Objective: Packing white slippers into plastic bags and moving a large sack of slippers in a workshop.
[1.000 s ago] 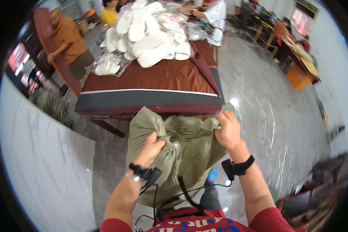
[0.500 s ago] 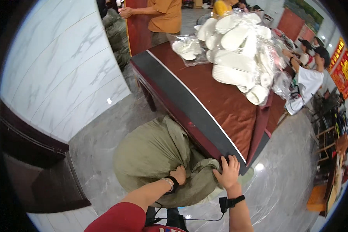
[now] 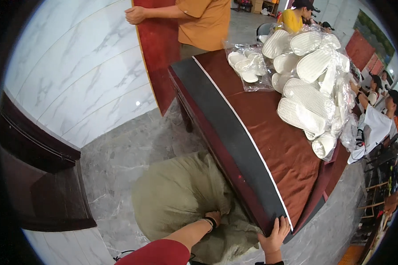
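A large olive-green cloth sack (image 3: 172,194) bulges on the floor against the long side of the table. My left hand (image 3: 214,217) is closed on its gathered fabric, the fingers partly hidden in the folds. My right hand (image 3: 275,234) rests on the table's near corner, fingers stretched over the dark edge and thumb out to the side. The table (image 3: 265,137) has a brown cover with a black border and a white stripe. On it lies a heap of white slippers (image 3: 305,104) in clear plastic bags.
A smaller bag of white slippers (image 3: 248,66) lies by the heap. A person in an orange shirt (image 3: 203,22) stands beyond the table's far end; others (image 3: 378,119) are along the right. Left are a marble-patterned wall (image 3: 75,66) and a dark brown door frame (image 3: 40,132).
My view has shifted, so the table and sack appear lower. Both hands keep their places, the left on the sack and the right at the table corner. The orange-shirted person's arm reaches further left.
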A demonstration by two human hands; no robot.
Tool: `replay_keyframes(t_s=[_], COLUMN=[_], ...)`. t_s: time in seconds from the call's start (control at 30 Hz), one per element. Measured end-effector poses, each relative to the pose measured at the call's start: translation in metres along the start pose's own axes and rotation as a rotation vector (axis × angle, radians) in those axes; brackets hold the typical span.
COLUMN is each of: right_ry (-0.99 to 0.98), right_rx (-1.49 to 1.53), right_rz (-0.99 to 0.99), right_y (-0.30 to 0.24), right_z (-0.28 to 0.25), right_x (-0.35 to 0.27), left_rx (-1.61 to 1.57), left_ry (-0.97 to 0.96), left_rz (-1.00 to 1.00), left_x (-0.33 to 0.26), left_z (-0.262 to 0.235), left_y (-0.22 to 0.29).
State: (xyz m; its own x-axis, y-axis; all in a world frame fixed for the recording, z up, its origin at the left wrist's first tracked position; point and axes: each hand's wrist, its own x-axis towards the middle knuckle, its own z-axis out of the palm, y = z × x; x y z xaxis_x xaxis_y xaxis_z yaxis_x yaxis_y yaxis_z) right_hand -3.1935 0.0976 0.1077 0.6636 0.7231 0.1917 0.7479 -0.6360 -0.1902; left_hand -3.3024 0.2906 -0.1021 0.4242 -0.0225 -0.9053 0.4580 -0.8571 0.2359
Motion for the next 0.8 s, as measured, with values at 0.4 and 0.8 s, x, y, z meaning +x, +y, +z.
replay_keyframes(t_s=[0.4,0.8], right_ry=[-0.102,-0.272], right_rx=[-0.072,0.102], right_rz=[-0.235,-0.549], right_y=[0.001,0.022], right_z=[-0.014,-0.021], right_x=[0.021,0.002], left_rx=[-0.496,-0.521], left_ry=[0.306,0.418], left_rz=[0.011,-0.377], left_x=[0.126,0.028], left_z=[0.043,0.010], left_y=[0.026,0.033])
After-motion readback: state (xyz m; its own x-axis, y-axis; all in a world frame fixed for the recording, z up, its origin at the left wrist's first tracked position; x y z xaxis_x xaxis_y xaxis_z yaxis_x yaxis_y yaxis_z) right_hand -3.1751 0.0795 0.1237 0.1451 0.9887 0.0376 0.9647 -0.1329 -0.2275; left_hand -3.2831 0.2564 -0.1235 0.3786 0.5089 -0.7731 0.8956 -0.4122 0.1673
